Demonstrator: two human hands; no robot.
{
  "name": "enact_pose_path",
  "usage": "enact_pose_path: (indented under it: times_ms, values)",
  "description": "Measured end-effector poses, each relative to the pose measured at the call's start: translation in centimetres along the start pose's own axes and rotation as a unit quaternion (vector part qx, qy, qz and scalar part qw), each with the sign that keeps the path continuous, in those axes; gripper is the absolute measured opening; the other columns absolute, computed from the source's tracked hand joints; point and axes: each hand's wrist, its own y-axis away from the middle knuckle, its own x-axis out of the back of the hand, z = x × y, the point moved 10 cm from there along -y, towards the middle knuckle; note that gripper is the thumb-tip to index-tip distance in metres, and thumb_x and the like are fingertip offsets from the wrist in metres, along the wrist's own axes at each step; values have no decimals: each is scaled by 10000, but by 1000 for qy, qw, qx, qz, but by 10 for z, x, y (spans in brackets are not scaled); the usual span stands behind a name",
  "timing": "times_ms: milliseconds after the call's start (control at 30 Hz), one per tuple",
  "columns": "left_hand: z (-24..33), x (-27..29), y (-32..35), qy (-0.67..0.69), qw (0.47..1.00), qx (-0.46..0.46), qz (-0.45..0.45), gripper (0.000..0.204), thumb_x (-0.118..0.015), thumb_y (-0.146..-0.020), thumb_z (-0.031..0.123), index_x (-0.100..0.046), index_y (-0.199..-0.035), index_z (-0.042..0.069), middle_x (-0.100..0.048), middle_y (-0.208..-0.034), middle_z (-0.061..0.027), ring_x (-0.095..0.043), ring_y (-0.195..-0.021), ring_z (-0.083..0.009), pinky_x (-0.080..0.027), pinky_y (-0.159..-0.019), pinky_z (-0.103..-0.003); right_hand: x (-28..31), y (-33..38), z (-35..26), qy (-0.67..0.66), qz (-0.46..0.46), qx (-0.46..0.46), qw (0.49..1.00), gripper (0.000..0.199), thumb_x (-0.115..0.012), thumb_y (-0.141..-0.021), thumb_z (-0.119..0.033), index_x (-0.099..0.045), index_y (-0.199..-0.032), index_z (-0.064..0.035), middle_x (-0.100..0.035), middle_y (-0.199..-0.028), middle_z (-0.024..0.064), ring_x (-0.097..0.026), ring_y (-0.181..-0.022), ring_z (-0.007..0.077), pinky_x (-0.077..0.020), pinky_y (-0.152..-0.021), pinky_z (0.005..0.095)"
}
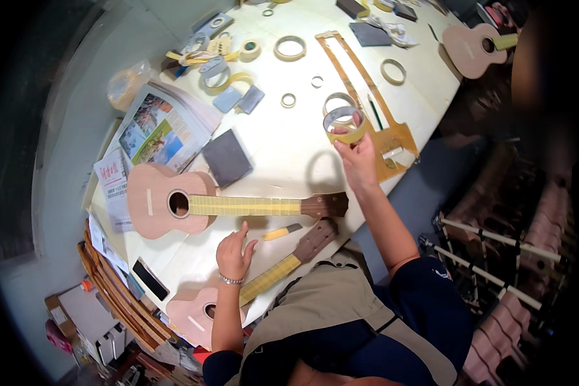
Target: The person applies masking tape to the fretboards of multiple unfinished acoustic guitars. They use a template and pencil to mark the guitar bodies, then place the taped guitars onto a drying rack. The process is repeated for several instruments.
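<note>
My right hand (361, 157) is raised over the right part of the table, its fingers closed on a roll of yellow tape (349, 137). My left hand (233, 254) has its fingers apart and nothing in them, just below the neck of an unfinished ukulele (202, 219). That ukulele lies across the table with a pale wood body, a round soundhole and a dark headstock; yellow tape covers its fingerboard. A second ukulele (190, 314) lies nearer me, partly hidden under my left forearm. Between the two necks is a yellow-handled cutter (276, 233).
A dark square sanding sheet (227, 158) and newspapers (167, 132) lie by the first ukulele. Several tape rolls, such as a wide one (290, 48), dot the far table. A wooden template (402, 138) lies right; a third ukulele (466, 51) is far right. A phone (150, 279) rests left.
</note>
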Motion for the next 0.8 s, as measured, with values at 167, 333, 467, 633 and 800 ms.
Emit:
enact_pose_path:
  times_ms: [167, 333, 467, 633, 800]
  values:
    - [10, 16, -3, -9, 997, 42, 58, 380, -705, -749, 118, -613, -1108, 32, -652, -840, -99, -615, -736, -271, -514, -753, -371, -41, -84, -10, 312, -72, 208, 924, 165, -633, -816, -44, -638, -978, -17, -682, -877, 80, -613, -824, 129, -460, -757, 268]
    - [16, 20, 5, -37, 993, 67, 87, 319, -699, -749, 92, -637, -1058, 37, -648, -783, -99, -617, -713, -270, -514, -719, -361, -74, -153, -16, 616, -23, 437, 655, 206, -699, -770, -206, -654, -927, -80, -648, -754, 46, -595, -730, 224, -429, -695, 364]
    - [10, 25, 7, -57, 989, 87, 108, 278, -698, -745, 79, -652, -1017, 47, -644, -778, -91, -616, -718, -271, -504, -685, -348, -54, -195, 9, 743, -40, 412, 526, 242, -700, -756, -217, -654, -961, -97, -644, -842, 57, -598, -818, 228, -414, -826, 391]
    - [28, 24, -38, -51, 997, 31, 46, 441, -678, -723, 116, -589, -1152, 62, -611, -1056, -91, -559, -1013, -296, -434, -899, -417, -68, -115, -20, 606, -102, 423, 666, 236, -692, -781, -188, -652, -983, -71, -630, -948, 99, -601, -859, 240, -437, -863, 372]
    - [16, -33, -79, -137, 975, -57, -164, 637, -648, -645, 148, -482, -1258, 100, -595, -1089, -69, -531, -1076, -273, -249, -1065, -541, -75, 117, 54, 203, -496, -376, 756, 162, -640, -855, -152, -647, -926, -7, -659, -888, 34, -580, -794, 74, -456, -697, 222]
